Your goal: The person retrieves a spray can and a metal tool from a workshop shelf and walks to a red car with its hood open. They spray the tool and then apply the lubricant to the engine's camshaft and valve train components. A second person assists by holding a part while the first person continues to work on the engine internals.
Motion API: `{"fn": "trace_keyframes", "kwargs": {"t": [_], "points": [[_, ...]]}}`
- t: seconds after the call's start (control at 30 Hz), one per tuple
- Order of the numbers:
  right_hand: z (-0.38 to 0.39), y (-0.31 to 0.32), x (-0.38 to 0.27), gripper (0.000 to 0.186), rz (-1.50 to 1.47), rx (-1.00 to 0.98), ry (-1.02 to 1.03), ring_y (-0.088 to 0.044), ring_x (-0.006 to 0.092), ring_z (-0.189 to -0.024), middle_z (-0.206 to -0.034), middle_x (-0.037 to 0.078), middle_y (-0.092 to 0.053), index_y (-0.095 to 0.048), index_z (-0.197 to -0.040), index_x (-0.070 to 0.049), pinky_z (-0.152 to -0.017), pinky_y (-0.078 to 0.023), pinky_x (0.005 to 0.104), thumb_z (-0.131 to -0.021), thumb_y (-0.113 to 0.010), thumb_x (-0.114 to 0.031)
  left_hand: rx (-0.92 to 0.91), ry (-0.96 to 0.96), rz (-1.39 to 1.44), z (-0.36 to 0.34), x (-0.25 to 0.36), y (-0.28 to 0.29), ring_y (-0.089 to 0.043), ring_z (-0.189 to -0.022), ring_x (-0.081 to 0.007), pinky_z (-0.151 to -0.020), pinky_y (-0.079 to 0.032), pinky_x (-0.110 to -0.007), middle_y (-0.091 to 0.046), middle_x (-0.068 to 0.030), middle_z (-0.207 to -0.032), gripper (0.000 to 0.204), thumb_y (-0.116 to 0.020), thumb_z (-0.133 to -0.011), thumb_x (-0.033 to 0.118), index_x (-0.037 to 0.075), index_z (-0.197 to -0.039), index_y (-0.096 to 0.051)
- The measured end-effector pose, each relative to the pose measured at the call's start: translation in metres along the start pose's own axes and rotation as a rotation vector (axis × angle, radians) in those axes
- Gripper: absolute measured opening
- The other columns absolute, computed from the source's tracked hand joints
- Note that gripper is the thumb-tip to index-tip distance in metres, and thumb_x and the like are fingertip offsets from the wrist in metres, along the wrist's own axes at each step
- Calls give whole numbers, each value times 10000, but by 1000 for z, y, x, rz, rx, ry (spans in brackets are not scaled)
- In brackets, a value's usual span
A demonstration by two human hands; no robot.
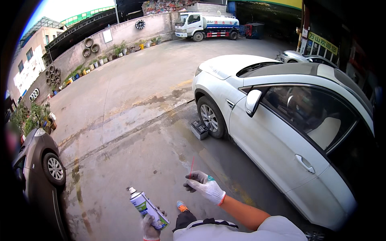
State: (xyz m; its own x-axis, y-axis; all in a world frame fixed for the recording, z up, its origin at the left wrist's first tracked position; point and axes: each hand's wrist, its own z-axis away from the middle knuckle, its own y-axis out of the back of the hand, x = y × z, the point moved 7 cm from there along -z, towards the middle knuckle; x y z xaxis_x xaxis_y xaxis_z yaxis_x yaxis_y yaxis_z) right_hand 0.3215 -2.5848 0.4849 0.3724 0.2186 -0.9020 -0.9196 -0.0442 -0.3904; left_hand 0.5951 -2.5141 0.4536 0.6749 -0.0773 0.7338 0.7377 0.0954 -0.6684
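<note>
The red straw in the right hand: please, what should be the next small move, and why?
Probably bring the red straw to the spray can's nozzle: the right hand pinches the straw apart from the spray can, the left hand holds the can, and no straw shows at the nozzle.

Two hands in white-and-grey knit gloves: one left hand (150, 229), one right hand (204, 187). One white, blue and green cylindrical spray can (148, 209) in the left; one thin red straw (192, 165) in the right. Three cars: one white car (257, 134) to the hands' right, one dark brown car (37, 154) to their left, one silver car (294, 55) far beyond the right. One white-and-blue tanker truck (219, 22) far ahead of both.
</note>
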Motion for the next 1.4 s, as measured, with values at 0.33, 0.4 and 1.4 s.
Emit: {"fn": "trace_keyframes", "kwargs": {"t": [0.33, 0.4, 1.4], "points": [[-302, 20, -85, 192, -57, 196, 167, -703, 156, -996, -1085, 97, -739, -636, -1172, -9, -885, -575, 307, -1006, -682, -94, -261, 276, -192, -374, -8, -124, -694, -1049, -366, -861, -623, -538, -611, -220, -1248, 1030, -797, -709, 153, 183, -1590, -265], [-358, 26, -116, 198, -112, 249, 219, -704, 162, -1001, -1076, 98, -732, -623, -1177, -9, -889, -581, 314, -1002, -685, -77, -311, 322, -226, -441, -4, -148, -688, -1069, -376, -868, -620, -547, -606, -221, -1252, 1088, -798, -686, 145, 220, -1612, -232], [-1284, 282, -351, 161, -122, 511, 340, -693, 182, -1046, -1181, 131, -702, -601, -1191, -3, -917, -570, 321, -1069, -572, -104, -493, 323, -643, -1421, -160, -378, -466, -1383, -273, -1171, -394, -420, -458, -184, -1489, 831, -675, -833, 55, 20, -1576, -305]]}}
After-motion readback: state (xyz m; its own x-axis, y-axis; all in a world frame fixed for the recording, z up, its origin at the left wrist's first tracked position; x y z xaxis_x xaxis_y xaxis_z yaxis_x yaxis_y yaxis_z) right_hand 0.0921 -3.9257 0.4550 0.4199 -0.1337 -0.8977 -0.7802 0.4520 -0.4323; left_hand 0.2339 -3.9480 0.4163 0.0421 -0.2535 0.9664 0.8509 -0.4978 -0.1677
